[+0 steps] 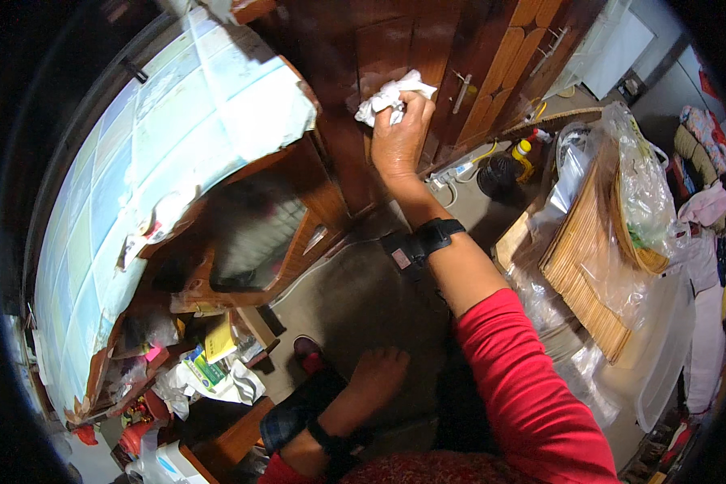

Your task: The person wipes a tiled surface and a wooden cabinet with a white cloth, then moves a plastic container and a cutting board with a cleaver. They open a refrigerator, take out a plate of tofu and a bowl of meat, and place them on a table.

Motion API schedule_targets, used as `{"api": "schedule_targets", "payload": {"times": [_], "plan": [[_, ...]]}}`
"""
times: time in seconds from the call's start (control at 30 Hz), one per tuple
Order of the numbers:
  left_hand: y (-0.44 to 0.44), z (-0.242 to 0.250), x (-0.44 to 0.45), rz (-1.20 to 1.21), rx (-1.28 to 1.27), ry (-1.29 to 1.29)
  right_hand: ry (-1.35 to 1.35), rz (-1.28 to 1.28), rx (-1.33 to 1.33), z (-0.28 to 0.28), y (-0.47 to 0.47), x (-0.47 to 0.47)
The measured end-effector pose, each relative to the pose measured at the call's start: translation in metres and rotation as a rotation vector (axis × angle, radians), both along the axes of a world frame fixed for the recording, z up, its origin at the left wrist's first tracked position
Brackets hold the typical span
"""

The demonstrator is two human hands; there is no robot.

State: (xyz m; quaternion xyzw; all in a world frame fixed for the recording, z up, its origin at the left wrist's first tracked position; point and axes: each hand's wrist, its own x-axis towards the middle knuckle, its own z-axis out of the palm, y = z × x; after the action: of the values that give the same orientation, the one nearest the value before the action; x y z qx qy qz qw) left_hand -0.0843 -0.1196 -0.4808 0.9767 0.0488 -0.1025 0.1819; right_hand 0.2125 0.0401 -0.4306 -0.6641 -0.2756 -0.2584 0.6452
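Observation:
A crumpled white cloth or tissue (393,97) is gripped in my right hand (402,136), pressed against a dark brown wooden cabinet door (384,45). Just right of it on the cabinet front is a metal handle (461,94). My left hand (378,375) hangs low in front of me over the floor, in shadow; it appears to hold nothing, though how far its fingers are bent is hard to see. Both wrists wear black straps, and a small dark box sits beside the right one.
A cabinet covered with a light blue checked sheet (175,121) fills the left. An open drawer area below holds a yellow packet (220,337) and plastic bags. On the right stand woven mats (581,254) in clear plastic, a yellow-capped bottle (522,149) and a power strip (444,179).

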Motion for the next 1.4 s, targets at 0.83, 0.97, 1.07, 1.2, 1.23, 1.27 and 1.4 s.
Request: {"api": "schedule_targets", "payload": {"times": [0.83,0.97,1.07,1.2,1.23,1.27,1.4], "plan": [[0.01,-0.02,0.001,-0.157,-0.09,0.2,0.265,-0.007,-0.051,-0.207,0.01,-0.019],[0.015,-0.026,0.006,-0.058,-0.251,0.377,0.554,-0.008,-0.099,-0.242,0.009,-0.025],[0.015,-0.026,0.01,-0.026,-0.28,0.491,0.582,-0.007,-0.086,-0.263,0.01,-0.029],[0.015,-0.025,0.009,-0.082,-0.243,0.276,0.629,-0.112,-0.102,-0.281,0.014,-0.032],[0.016,-0.025,0.008,-0.075,-0.26,0.208,0.761,-0.036,-0.001,-0.284,0.016,-0.032],[0.015,-0.026,0.008,-0.056,-0.28,0.259,0.904,0.05,0.11,-0.286,0.016,-0.033],[0.014,-0.037,0.008,-0.082,-0.239,0.327,1.158,0.197,0.164,-0.291,0.019,-0.024]]}}
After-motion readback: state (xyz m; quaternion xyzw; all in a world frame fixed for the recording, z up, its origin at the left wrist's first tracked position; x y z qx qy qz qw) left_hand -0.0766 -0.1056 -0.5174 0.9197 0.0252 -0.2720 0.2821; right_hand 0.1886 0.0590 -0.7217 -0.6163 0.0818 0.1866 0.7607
